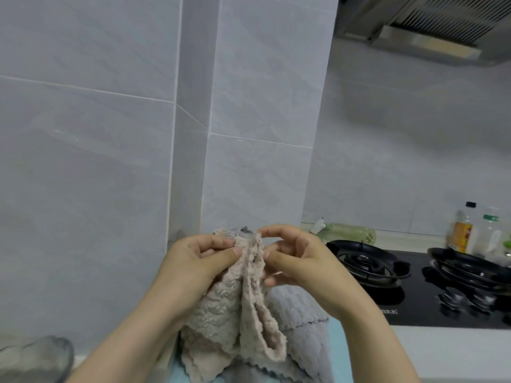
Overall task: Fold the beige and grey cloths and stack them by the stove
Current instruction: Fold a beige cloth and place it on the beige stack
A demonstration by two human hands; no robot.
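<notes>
Your beige cloth (249,313) hangs bunched straight down from the grip, long axis vertical. Left hand (193,261) and right hand (298,261) both pinch its top edge, equally near. Grey cloth (296,310) sits just behind and below, with the stove (414,305) off past your right hand.

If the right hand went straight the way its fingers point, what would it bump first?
The beige cloth the right hand pinches comes first; behind it, probably the left hand, though depth is unclear.
</notes>
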